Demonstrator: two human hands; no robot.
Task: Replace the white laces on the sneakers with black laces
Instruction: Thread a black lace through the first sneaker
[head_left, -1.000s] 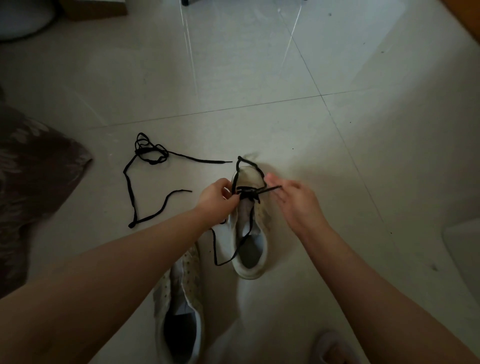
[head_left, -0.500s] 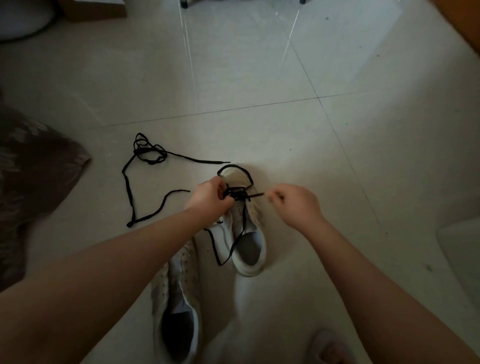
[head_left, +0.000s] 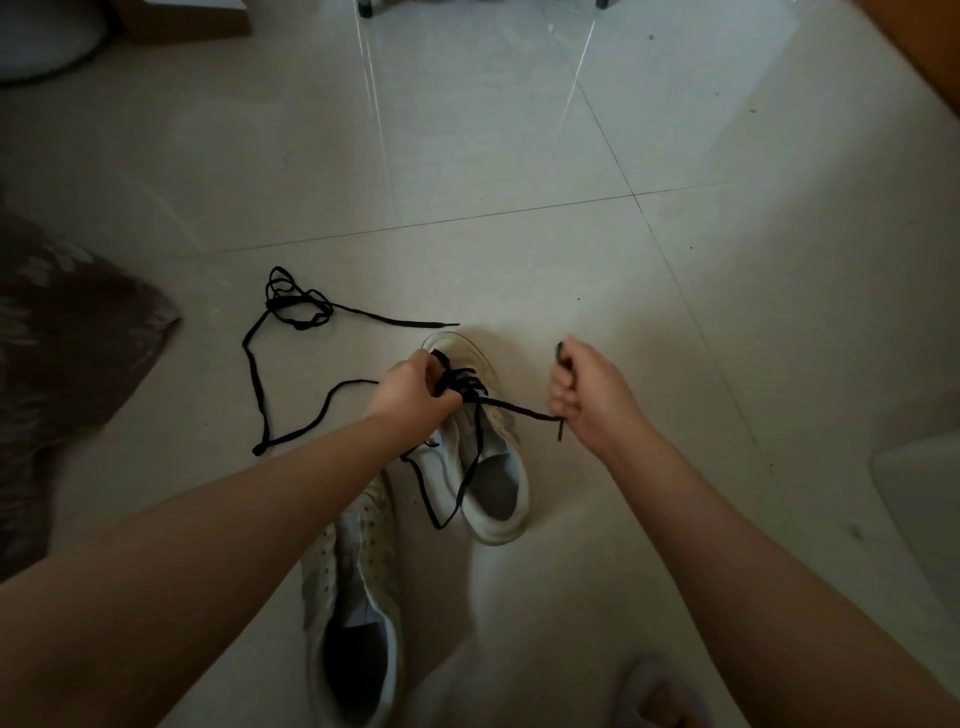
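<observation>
Both hands' fingers grip the black lace (head_left: 506, 406) — left hand (head_left: 415, 392), right hand (head_left: 589, 395).

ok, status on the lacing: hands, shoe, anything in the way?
Left hand grips the black lace at the far sneaker eyelets. Right hand pulls one lace end taut. Near sneaker unlaced; spare black lace lies left. Nothing blocking.

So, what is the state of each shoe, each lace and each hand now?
Far shoe: partly laced in black.
Near shoe: no lace.
Threaded lace: pulled out to the right.
Spare lace: loose on the floor.
Left hand: grips the lacing.
Right hand: grips the threaded lace.
</observation>
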